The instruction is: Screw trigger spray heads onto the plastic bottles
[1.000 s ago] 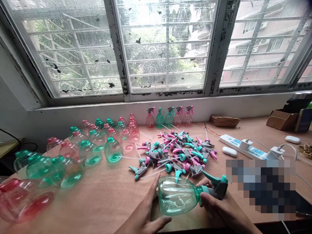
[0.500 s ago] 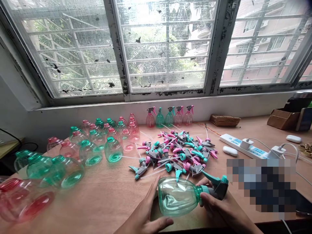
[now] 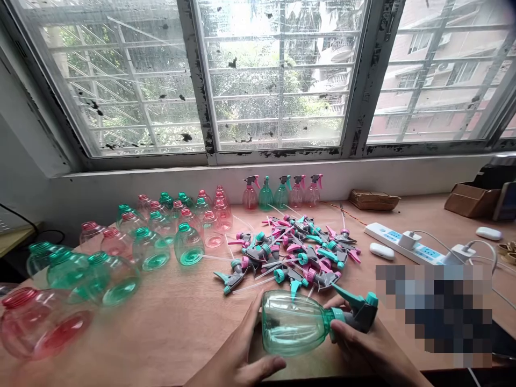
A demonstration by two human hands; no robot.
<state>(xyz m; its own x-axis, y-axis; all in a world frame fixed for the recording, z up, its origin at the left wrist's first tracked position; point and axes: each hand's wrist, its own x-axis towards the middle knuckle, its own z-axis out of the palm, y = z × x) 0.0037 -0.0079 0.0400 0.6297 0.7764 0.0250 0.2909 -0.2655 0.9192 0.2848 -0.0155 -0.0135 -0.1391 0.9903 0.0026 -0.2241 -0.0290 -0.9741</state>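
Note:
A clear green spray bottle (image 3: 296, 325) lies sideways between my hands above the near table edge, its base to the left. My left hand (image 3: 252, 344) cups the base end, fingers partly hidden behind the bottle and thumb below it. At the neck, my right hand (image 3: 355, 338) is closed round the teal collar, thumb on the near side. The grey-and-teal trigger head (image 3: 360, 312) sits on the neck and points right. Just beyond lies a heap of loose trigger heads (image 3: 290, 247), pink, teal and grey, with thin tubes.
Several open pink and green bottles (image 3: 155, 247) stand at the left. Along the wall stand several bottles with trigger heads (image 3: 298, 191). At the right are a power strip (image 3: 403, 244) with plugs, a white case (image 3: 381, 251), a brown packet (image 3: 373, 200) and a cardboard box (image 3: 470, 201).
The view has shifted slightly. Both hands keep their places on the bottle, which appears turned a little about its length.

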